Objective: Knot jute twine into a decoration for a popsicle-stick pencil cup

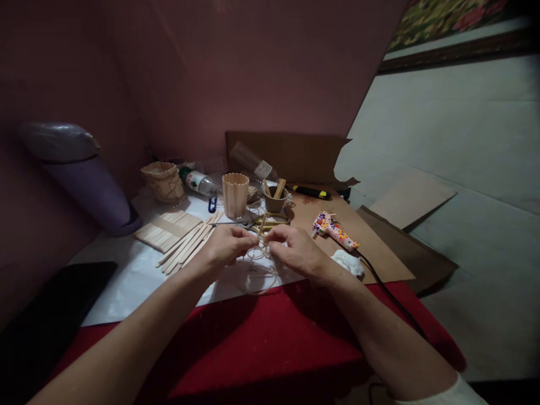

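Note:
My left hand (230, 246) and my right hand (293, 250) meet over the white sheet, fingers pinched close together. Both grip a thin tan twine (258, 273), whose loose loops hang and lie below them. Just beyond my fingertips lie scissors (276, 218) with yellowish handles. A cup made of craft sticks (235, 196) stands upright behind my left hand. To the left of that hand, loose craft sticks (183, 256) lie beside a banded bundle of craft sticks (166, 230). Behind my right hand a small pot (276, 201) holds a few short sticks.
A flowered hot glue gun (335, 230) with a black cord lies on cardboard (379, 256) at right, near a crumpled white tissue (348, 263). A yellow-black utility knife (311, 192), plastic bottles (205, 183) and a twine-wrapped stick pot (163, 183) are at the back. A purple container (90, 180) stands left.

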`<state>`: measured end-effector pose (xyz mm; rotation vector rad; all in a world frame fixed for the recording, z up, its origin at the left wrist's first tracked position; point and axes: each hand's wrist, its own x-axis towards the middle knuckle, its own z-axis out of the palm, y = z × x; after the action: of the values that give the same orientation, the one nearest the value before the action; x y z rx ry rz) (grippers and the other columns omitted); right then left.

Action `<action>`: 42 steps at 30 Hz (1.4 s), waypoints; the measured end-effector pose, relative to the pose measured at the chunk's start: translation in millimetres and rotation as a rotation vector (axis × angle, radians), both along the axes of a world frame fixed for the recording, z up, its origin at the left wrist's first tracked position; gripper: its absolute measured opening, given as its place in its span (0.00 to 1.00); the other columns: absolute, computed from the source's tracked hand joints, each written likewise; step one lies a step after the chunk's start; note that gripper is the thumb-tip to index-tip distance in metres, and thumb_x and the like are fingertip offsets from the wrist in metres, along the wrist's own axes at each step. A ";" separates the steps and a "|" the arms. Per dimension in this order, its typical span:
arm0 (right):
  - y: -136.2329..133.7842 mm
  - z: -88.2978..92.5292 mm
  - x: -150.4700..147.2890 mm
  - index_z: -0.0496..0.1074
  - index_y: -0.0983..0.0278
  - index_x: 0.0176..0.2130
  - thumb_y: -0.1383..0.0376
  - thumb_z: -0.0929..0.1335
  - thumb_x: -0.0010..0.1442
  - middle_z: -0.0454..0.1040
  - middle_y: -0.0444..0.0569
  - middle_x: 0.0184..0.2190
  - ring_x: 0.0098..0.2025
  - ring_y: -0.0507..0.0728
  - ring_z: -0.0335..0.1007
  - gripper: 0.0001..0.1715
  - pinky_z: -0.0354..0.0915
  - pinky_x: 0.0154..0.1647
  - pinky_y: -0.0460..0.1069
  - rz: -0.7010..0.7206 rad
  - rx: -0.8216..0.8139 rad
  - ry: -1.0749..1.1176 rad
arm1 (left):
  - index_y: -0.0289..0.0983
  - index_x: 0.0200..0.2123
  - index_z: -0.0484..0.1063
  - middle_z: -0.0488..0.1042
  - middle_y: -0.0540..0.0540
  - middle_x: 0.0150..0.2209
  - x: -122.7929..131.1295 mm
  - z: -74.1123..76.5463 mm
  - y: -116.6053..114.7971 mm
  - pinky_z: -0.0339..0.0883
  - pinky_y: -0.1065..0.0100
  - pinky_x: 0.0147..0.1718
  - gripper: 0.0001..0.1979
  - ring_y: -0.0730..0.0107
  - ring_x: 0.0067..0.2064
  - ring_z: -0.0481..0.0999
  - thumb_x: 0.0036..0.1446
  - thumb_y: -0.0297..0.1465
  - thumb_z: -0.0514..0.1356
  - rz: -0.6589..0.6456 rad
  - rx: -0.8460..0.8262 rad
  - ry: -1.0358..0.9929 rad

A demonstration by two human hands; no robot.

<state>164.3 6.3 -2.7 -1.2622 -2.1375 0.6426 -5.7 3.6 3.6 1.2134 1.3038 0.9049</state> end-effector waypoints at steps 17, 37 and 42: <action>-22.4 12.5 -10.5 0.63 0.64 0.25 0.61 0.58 0.64 0.66 0.48 0.26 0.32 0.53 0.59 0.18 0.53 0.33 0.48 0.233 0.265 -0.072 | 0.34 0.21 0.64 0.72 0.48 0.20 -1.6 -5.7 -0.2 0.39 0.76 0.10 0.07 0.84 0.10 0.54 0.46 0.28 0.59 0.103 -0.019 -0.308; -2.0 -7.4 -17.9 0.67 0.65 0.32 0.49 0.61 0.59 0.68 0.46 0.28 0.29 0.51 0.63 0.22 0.60 0.29 0.45 0.142 -0.295 0.547 | 0.35 0.19 0.63 0.63 0.54 0.13 15.3 0.1 -14.6 0.37 0.77 0.10 0.12 0.86 0.11 0.51 0.46 0.34 0.62 -0.067 0.020 -0.310; -0.3 -8.9 -14.9 0.64 0.65 0.24 0.49 0.61 0.59 0.61 0.42 0.19 0.22 0.48 0.55 0.24 0.52 0.23 0.45 0.107 -0.236 0.354 | 0.34 0.19 0.65 0.62 0.54 0.11 16.3 -1.0 -12.6 0.40 0.78 0.11 0.08 0.84 0.11 0.52 0.47 0.29 0.59 -0.037 0.066 -0.183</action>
<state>149.4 6.1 -11.7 -1.0600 -1.8833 1.1035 10.6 -9.0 2.7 1.1723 1.1096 1.0141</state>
